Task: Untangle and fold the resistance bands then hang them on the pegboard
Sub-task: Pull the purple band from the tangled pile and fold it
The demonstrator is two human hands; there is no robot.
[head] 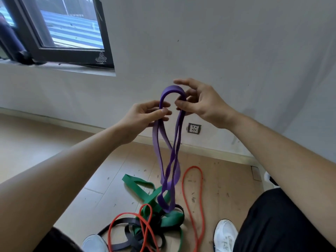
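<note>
A purple resistance band hangs doubled in front of the wall, its lower loops reaching the pile on the floor. My left hand pinches the band's left strands just below the top bend. My right hand pinches the right strands near the top, index finger stretched out above the bend. On the floor lie a wide green band, a thin red band and a black band, tangled together. No pegboard is in view.
A white wall with a socket stands close ahead, a dark-framed window at upper left. The tiled floor carries small debris. My white shoes stand beside the band pile.
</note>
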